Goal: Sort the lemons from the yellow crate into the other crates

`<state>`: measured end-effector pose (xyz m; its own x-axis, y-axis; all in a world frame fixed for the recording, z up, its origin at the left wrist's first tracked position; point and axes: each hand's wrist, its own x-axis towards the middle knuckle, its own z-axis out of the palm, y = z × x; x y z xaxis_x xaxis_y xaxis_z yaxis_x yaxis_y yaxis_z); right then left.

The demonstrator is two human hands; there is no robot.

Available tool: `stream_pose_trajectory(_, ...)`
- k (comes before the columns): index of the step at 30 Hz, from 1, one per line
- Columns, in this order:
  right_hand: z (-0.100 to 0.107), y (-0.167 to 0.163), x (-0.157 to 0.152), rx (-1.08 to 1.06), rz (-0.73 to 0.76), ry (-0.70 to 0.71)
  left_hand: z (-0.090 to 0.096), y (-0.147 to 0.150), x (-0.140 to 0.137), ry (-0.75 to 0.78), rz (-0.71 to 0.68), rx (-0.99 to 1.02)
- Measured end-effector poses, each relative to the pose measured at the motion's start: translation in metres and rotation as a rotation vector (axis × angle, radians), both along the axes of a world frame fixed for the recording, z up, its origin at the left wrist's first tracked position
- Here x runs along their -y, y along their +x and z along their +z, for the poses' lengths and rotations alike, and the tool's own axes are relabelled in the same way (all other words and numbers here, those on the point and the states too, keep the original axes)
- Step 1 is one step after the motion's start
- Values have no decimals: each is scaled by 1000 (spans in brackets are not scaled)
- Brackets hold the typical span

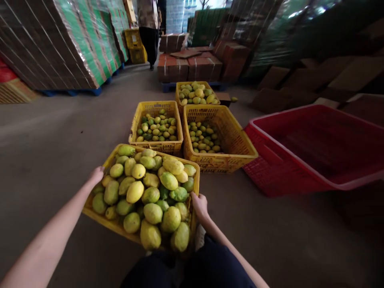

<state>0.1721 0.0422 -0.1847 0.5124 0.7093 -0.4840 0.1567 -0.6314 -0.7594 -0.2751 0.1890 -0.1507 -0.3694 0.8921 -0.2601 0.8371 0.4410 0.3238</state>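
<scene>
Between my arms is a yellow plastic crate [196,180] heaped with green and yellow lemons [135,192]. My left hand [97,175] is closed on the crate's left rim, its fingertips hidden by the side. On the right side, my right hand [200,206] grips the rim with its fingers curled over the edge. The crate sits just in front of my knees, slightly turned; its underside is hidden. Right beyond it stand a yellow crate [156,142] partly filled with small lemons and another yellow crate [220,159] with fewer lemons at its left end.
Farther off is a full yellow crate [198,83] of lemons. A large red bin [270,160] stands at the right. Wrapped pallets [87,48] rise at the left, and strapped cartons [189,66] lie at the back. A person [148,28] stands near stacked yellow crates [135,44].
</scene>
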Motion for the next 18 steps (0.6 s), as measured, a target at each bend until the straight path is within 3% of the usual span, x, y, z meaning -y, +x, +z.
stream_pose_trajectory(6, 7, -5, -3, 6, 15, -15, 4, 8, 3, -30, 57, -100)
stream_pose_trajectory(18, 35, -5, 8, -64, 80, 85, 10, 14, 1, -105, 18, -277)
